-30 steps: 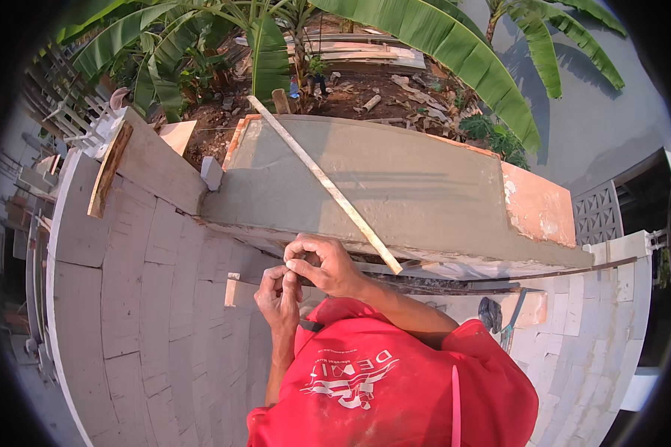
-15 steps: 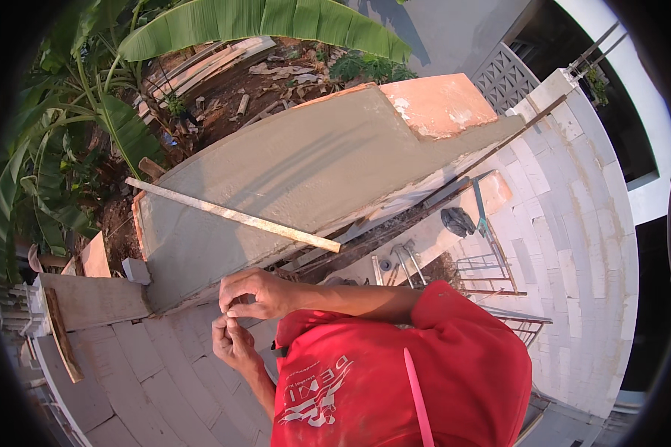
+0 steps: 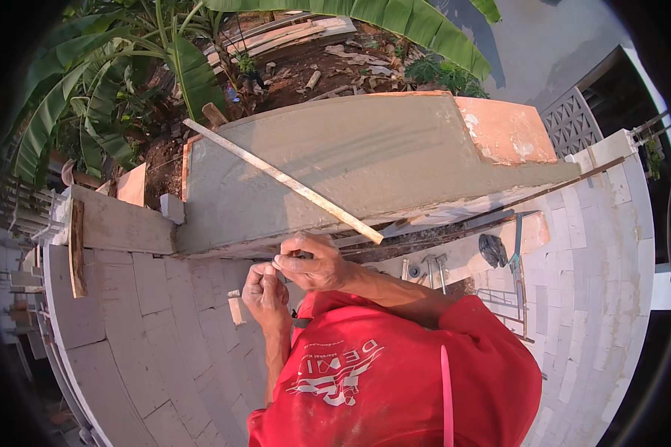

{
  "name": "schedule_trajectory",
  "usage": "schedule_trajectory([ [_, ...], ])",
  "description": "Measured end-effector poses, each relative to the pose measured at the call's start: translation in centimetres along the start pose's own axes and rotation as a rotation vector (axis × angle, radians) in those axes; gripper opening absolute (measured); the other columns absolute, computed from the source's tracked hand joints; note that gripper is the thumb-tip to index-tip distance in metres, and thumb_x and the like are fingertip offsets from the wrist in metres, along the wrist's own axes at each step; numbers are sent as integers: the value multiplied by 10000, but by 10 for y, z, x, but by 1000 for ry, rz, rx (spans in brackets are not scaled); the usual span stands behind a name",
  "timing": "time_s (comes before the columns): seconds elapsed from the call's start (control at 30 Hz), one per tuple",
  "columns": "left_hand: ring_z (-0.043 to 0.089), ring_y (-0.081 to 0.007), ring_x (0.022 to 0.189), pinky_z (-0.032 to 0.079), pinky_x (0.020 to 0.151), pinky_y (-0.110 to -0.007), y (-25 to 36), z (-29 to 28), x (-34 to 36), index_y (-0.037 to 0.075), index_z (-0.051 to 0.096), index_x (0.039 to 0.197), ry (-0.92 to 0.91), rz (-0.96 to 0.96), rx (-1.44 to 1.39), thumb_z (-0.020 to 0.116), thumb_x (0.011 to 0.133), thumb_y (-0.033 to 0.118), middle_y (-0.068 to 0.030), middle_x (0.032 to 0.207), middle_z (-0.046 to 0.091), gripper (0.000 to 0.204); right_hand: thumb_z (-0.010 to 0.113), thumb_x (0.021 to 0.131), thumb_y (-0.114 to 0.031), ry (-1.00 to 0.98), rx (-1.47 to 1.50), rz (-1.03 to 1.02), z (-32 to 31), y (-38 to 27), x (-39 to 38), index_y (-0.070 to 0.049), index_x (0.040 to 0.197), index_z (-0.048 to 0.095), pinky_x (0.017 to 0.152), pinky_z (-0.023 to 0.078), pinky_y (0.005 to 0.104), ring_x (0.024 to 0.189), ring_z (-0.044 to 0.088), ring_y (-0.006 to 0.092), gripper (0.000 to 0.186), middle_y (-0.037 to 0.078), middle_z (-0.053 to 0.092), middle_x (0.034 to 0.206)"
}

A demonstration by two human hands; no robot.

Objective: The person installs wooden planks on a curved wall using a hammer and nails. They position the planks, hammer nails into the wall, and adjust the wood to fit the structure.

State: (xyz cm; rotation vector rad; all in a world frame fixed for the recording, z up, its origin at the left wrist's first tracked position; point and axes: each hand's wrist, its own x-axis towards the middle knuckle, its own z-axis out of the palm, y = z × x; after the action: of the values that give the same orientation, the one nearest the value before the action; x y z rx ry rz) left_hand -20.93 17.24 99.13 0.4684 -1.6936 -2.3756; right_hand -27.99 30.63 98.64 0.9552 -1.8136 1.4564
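Observation:
My left hand [image 3: 267, 294] and my right hand [image 3: 312, 262] meet in front of my chest, thumbs and fingertips pinched against each other. Both are closed; whatever lies between the fingertips, if anything, is too small or hidden to name. Beyond them stretches a slab of smooth grey mortar [image 3: 380, 160], its edges rough and orange in places. A long, pale wooden batten [image 3: 283, 179] lies slantwise across it, its near end jutting past the slab's front edge close to my right hand. Neither hand touches the batten.
White block walls [image 3: 149, 313] run along the left and right. Below the slab's right part are a dark bag [image 3: 492, 251], a teal-handled tool [image 3: 517, 238] and metal tools [image 3: 440, 272]. Banana leaves [image 3: 194, 78] overhang the far left; an orange board [image 3: 507, 130] adjoins the mortar.
The view has turned, so the slab and batten appear shifted right and tilted. My hands stay pinched together, with only slight finger movement.

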Motion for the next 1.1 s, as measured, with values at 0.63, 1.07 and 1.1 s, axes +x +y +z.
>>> schedule_trajectory([
  [0.63,259,-27,439,187,420,-244,7,-28,-5,28,626,930,-342,-238,-314,667,1007,204,67,566,408,197,690,940,-37,-269,1048,919,-4,-3,0,29,962,709,733,526,276,852,631,143,72,96,641,1011],
  [1.07,388,-15,542,287,487,-220,4,-53,-8,11,695,979,-307,-91,196,690,999,159,86,631,483,149,691,957,-64,-307,746,894,-24,1,0,58,964,710,667,556,276,755,659,145,124,97,653,908],
  [1.1,397,-12,548,292,490,-218,3,-55,-7,10,699,1001,-255,-23,326,681,1006,154,87,638,495,145,691,956,-56,-218,733,946,-21,2,-2,66,973,705,670,560,278,757,659,144,124,95,650,906],
])
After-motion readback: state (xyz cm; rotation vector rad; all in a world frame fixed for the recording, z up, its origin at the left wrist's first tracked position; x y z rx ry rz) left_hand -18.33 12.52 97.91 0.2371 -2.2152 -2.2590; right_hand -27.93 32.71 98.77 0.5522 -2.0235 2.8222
